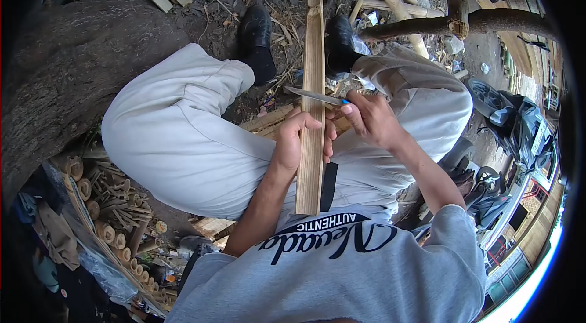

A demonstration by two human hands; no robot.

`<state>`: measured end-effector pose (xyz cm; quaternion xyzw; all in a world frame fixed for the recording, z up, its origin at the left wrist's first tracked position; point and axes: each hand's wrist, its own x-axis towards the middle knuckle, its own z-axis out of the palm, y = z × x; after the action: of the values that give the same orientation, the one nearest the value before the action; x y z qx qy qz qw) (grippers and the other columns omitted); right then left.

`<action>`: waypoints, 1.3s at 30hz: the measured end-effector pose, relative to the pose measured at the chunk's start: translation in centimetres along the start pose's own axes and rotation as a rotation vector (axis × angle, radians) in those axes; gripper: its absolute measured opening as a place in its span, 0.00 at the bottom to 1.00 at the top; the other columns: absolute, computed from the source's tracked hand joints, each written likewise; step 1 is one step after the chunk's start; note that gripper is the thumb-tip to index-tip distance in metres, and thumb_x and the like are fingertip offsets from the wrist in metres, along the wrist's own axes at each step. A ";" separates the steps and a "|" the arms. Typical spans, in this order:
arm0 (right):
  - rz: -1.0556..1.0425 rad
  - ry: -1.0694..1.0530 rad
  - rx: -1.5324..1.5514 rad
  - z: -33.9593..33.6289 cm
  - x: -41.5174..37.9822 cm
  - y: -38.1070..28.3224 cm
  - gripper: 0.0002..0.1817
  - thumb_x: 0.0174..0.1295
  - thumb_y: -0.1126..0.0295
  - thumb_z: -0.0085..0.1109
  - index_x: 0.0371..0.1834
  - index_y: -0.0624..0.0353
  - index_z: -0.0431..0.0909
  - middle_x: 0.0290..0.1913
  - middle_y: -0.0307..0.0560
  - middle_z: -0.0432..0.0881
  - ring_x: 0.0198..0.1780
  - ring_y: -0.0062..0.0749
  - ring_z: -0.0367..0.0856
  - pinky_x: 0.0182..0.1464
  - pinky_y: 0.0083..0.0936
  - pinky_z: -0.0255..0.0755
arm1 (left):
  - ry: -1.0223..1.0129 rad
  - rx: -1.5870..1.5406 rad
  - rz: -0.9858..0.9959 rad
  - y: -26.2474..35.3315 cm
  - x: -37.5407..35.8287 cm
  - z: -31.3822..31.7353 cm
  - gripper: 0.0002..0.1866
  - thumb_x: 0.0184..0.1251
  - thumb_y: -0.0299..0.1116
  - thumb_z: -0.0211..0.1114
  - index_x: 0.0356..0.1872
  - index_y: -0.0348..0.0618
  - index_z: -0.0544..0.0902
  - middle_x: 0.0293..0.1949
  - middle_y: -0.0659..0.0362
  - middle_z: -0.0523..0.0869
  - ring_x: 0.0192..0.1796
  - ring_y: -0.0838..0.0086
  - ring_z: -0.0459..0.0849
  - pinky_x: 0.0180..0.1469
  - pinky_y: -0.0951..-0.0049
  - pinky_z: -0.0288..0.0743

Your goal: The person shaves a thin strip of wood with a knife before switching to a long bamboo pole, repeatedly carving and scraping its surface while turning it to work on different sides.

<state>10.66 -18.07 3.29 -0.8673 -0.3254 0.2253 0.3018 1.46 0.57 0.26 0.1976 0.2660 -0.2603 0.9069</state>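
Light: outdoor daylight, broad and soft. Brightest area: sky (530,289) at the lower right edge, burnt out to white with a blue fringe. Pale trousers (177,121): bright, folds softly shaded. Dim areas: trunk (79,60) at left, in shade; cloth (58,231) at lower left, sinking towards black. Focus, as I see it: bamboo strip (314,66), knife blade (312,96) and shirt lettering (332,240) clear; buildings (525,250) at far right softer. Distortion: fisheye, buildings bent along the rim. Corners: black, with a curved, darkened border.
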 end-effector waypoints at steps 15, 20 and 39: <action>0.270 0.208 0.124 0.0 -3.6 -1.4 0.22 0.78 0.56 0.47 0.28 0.63 0.71 0.19 0.59 0.71 0.23 0.60 0.73 0.28 0.45 0.66 | -0.118 0.123 0.030 -0.2 -2.6 2.0 0.26 0.70 0.35 0.56 0.65 0.34 0.63 0.36 0.46 0.83 0.25 0.66 0.85 0.25 0.68 0.83; 0.025 0.117 0.035 1.0 -4.4 -2.0 0.19 0.74 0.59 0.52 0.27 0.61 0.70 0.18 0.55 0.71 0.22 0.57 0.74 0.27 0.45 0.67 | 0.046 0.073 0.065 -1.2 -3.2 1.8 0.21 0.61 0.33 0.53 0.54 0.31 0.74 0.31 0.49 0.82 0.22 0.66 0.82 0.23 0.67 0.81; -0.145 -0.001 -0.196 -0.7 -3.3 -2.5 0.20 0.70 0.57 0.58 0.26 0.59 0.69 0.20 0.49 0.73 0.21 0.50 0.75 0.24 0.40 0.68 | -0.099 0.120 -0.026 -1.9 -3.2 1.7 0.19 0.59 0.29 0.54 0.52 0.33 0.72 0.27 0.49 0.80 0.22 0.61 0.83 0.26 0.64 0.81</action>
<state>7.76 -19.08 6.15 -0.8668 -0.4080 0.1705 0.2307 -1.34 -0.57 3.05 0.2351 0.2072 -0.2968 0.9020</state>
